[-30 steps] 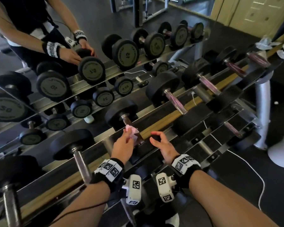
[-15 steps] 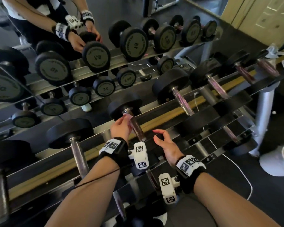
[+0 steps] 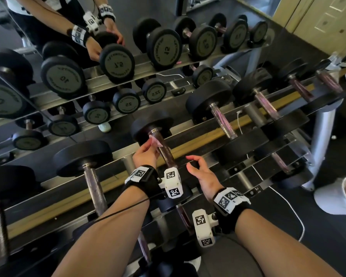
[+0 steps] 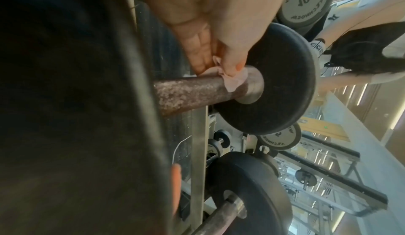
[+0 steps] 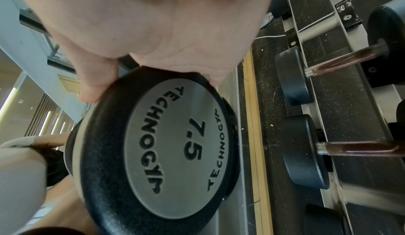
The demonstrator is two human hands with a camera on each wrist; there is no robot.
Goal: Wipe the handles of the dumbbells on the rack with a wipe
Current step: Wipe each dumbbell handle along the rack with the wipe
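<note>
A black 7.5 dumbbell lies on the rack (image 3: 200,136) in front of me, its dark metal handle (image 3: 166,152) running away from me to the far head (image 3: 150,124). My left hand (image 3: 151,143) pinches a small pink wipe (image 3: 155,141) against the handle right at the far collar. The left wrist view shows the wipe (image 4: 232,80) wrapped partly over the handle (image 4: 190,91) under my thumb. My right hand (image 3: 192,162) curls over the near head, with its thumb (image 5: 94,82) and a finger on the rim of the 7.5 face (image 5: 175,152).
More dumbbells sit on the same tier, one to the left (image 3: 92,188) and several to the right (image 3: 222,120). A mirror (image 3: 68,82) behind the rack reflects them and my arms. A white cable (image 3: 288,208) and a white bin (image 3: 338,196) lie on the right floor.
My left hand has slid the wipe up the handle from near its middle to the far collar. My right hand has stayed by the near head.
</note>
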